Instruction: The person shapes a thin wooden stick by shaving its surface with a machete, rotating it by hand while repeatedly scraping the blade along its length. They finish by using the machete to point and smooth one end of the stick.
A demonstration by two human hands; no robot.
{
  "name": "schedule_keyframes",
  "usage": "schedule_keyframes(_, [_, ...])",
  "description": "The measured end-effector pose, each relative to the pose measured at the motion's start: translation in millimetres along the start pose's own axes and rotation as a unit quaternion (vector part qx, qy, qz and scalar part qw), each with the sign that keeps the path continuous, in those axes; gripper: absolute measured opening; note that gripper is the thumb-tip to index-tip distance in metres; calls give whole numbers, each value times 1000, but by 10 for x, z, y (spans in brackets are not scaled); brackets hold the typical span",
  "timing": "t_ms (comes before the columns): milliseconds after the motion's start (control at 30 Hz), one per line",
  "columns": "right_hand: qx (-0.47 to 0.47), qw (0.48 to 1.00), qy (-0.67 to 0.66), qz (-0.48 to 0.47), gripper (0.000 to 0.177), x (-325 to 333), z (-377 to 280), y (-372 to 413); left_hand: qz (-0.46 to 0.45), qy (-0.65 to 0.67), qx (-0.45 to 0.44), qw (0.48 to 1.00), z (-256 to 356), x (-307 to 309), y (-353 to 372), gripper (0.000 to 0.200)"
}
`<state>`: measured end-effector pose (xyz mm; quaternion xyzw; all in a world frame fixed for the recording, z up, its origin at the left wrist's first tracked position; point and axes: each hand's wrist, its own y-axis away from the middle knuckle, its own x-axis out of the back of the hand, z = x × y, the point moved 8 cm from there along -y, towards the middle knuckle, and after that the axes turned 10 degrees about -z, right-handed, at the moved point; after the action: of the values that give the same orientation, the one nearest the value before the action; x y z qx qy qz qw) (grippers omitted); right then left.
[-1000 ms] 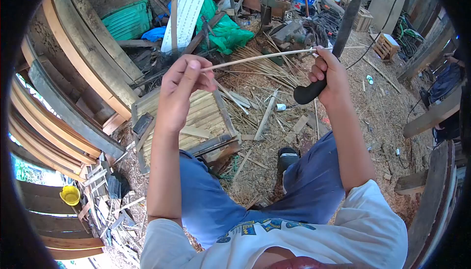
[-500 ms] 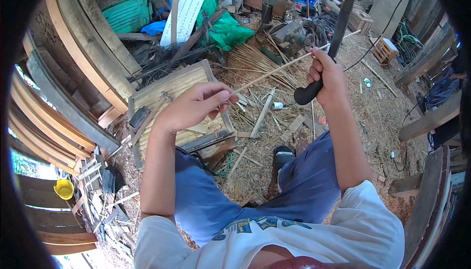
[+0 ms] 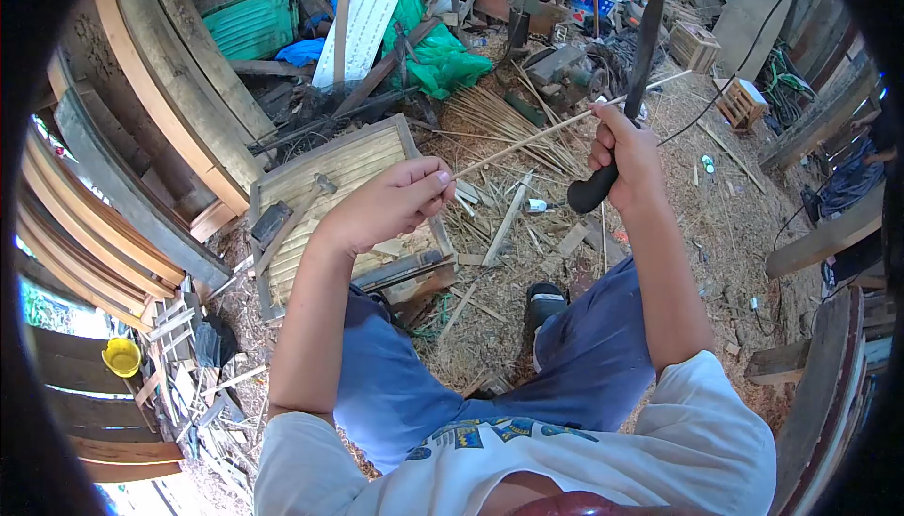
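The left hand (image 3: 400, 203) pinches the thin stick (image 3: 527, 141) at its near end; it slants up and away rightward, in mid-air. The right hand (image 3: 629, 153), nearer its far end, grips the knife (image 3: 646, 50), whose blade crosses the stick.

Hammer (image 3: 297, 218) on a panel (image 3: 356, 152), sticks (image 3: 508, 125) beyond and right of it, crate (image 3: 741, 105) farther right, apparently a bucket (image 3: 121, 358) far left

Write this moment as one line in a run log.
left hand: pinches thin stick | right hand: holds black-handled knife, blade up, fingertips on stick | hammer: on slatted panel
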<state>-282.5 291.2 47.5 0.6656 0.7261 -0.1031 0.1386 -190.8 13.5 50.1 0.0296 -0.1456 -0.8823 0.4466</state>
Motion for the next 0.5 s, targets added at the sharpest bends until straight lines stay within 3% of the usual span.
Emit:
schedule_keyframes(100, [-10,1000,9,6,22,7,53,-7,27,10,4,1000,-17,43,-5,25])
schedule_keyframes(300, [-42,998,36,-40,25,-148,147,67,51,196,-85,976,25,108,-41,22])
schedule_keyframes(500, [-27,977,184,-106,50,-433,223,184,47,307,-94,946,42,51,-72,20])
